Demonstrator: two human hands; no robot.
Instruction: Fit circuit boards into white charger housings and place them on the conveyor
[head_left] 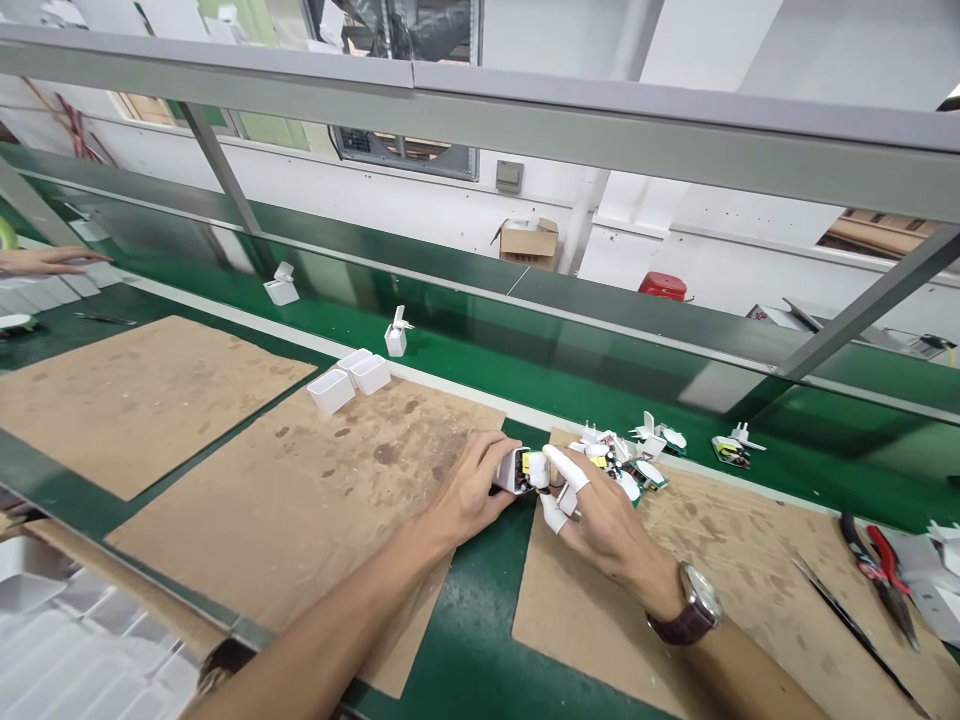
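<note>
My left hand (466, 490) is closed around a small white plastic housing (507, 472), its open end facing right. White finger covers are on the thumb and a finger of my right hand (611, 525), which grips a circuit board assembly (537, 469) with yellow and white parts. The assembly sits at the housing's mouth; how far it reaches inside is hidden. Just beyond my right hand lies a pile of circuit board assemblies (616, 458) with white plug pieces. Open white housings (332, 391) stand farther left, at the far edge of a brown cardboard sheet (300, 500).
Pliers (877, 570) and tweezers (851, 625) lie on the right cardboard sheet (720, 590). A green belt (480, 375) beyond carries white units, beneath a metal rail (525, 120). At lower left is a box of white housings (90, 640). Another person's hand (52, 260) is at far left.
</note>
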